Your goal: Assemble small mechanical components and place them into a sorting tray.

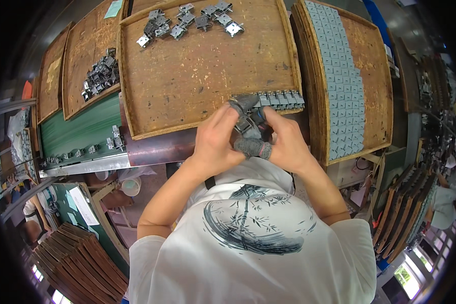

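My left hand [218, 136] and my right hand [289, 137] meet at the near edge of a wooden tray [202, 71]. Dark grey covers sit on some of the fingertips. Between them both hands pinch a small metal part [249, 124], mostly hidden by the fingers. Just beyond my right hand, a tight row of similar metal parts [283, 100] stands along the tray's near right edge. Loose box-shaped metal parts [185, 19] lie scattered at the tray's far side.
At right, a stacked wooden tray [374, 76] holds rows of flat grey pieces [343, 86]. To the left, another tray [81, 66] carries a heap of metal parts [102, 71]. A green conveyor belt [76, 133] below it bears several parts. More trays [81, 263] are stacked at lower left.
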`<control>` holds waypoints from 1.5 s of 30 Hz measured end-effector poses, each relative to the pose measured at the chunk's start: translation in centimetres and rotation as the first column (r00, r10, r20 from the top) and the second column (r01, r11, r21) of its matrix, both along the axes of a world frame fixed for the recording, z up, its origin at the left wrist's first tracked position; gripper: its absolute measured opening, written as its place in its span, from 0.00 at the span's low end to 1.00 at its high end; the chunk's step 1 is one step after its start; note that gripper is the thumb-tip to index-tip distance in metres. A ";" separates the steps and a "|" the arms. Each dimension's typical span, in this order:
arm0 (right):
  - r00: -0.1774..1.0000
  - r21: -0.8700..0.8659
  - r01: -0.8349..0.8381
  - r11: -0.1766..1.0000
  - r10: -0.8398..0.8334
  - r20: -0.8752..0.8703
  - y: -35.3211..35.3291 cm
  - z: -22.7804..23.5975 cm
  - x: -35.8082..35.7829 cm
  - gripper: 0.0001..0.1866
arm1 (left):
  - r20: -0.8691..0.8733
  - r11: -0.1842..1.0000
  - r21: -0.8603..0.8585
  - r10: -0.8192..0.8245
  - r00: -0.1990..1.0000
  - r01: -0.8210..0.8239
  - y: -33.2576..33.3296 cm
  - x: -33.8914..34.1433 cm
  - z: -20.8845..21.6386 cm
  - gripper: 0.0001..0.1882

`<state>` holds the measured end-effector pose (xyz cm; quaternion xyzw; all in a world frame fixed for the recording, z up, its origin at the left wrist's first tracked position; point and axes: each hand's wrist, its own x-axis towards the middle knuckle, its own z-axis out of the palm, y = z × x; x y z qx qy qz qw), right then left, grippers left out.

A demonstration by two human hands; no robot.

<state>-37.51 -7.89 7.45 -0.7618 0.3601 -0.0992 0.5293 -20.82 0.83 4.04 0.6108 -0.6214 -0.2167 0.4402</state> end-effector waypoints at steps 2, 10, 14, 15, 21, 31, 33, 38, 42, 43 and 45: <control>0.991 0.132 -0.011 0.991 -0.007 0.135 -0.1 -1.5 -0.4 0.26 | -0.025 0.994 0.019 -0.104 0.994 0.105 0.0 -0.1 0.1 0.38; 0.966 0.446 -0.125 0.887 0.006 0.259 0.0 -2.6 -0.8 0.24 | -0.178 0.980 -0.056 -0.200 0.963 0.193 -0.5 0.1 0.1 0.41; 0.960 0.321 -0.119 0.940 0.026 0.280 0.5 -1.8 -0.7 0.22 | -0.405 0.984 -0.049 -0.178 0.897 0.173 -0.6 -0.2 0.8 0.39; 0.952 0.311 -0.093 0.946 -0.007 0.305 0.6 -1.7 -0.7 0.22 | -0.406 0.984 -0.049 -0.179 0.896 0.174 -0.8 0.0 0.7 0.39; 0.959 0.121 0.006 0.993 -0.040 0.282 0.4 -1.8 -0.1 0.17 | 0.005 0.963 -0.109 -0.247 0.969 0.246 -0.7 1.2 0.9 0.36; 0.921 -0.084 0.380 0.921 -0.369 0.123 -4.1 -2.1 -6.0 0.10 | 0.118 0.989 0.069 0.126 0.985 -0.135 1.0 3.3 -1.9 0.33; 0.697 -0.047 0.698 0.715 -0.662 0.275 -9.5 -2.9 -10.8 0.10 | -0.055 0.936 0.298 0.214 0.975 -0.189 1.8 5.3 -2.9 0.33; 0.567 -0.360 0.792 0.493 -0.812 0.135 -21.4 -4.7 -19.9 0.16 | -0.433 0.865 0.498 0.306 0.848 -0.058 1.8 9.2 -7.7 0.30; 0.650 0.041 0.760 0.649 -0.760 -0.015 -25.6 -8.5 -23.1 0.13 | -0.133 0.857 0.515 0.098 0.986 -0.015 -1.2 8.8 -8.2 0.27; 0.675 0.051 0.738 0.673 -0.738 -0.015 -25.4 -8.3 -21.8 0.13 | -0.116 0.848 0.529 0.082 0.990 -0.008 -1.5 8.3 -8.1 0.27; 0.646 0.003 0.763 0.646 -0.763 0.006 -24.4 -7.2 -19.0 0.11 | -0.235 0.796 0.600 0.081 0.969 0.079 -2.1 7.6 -8.1 0.29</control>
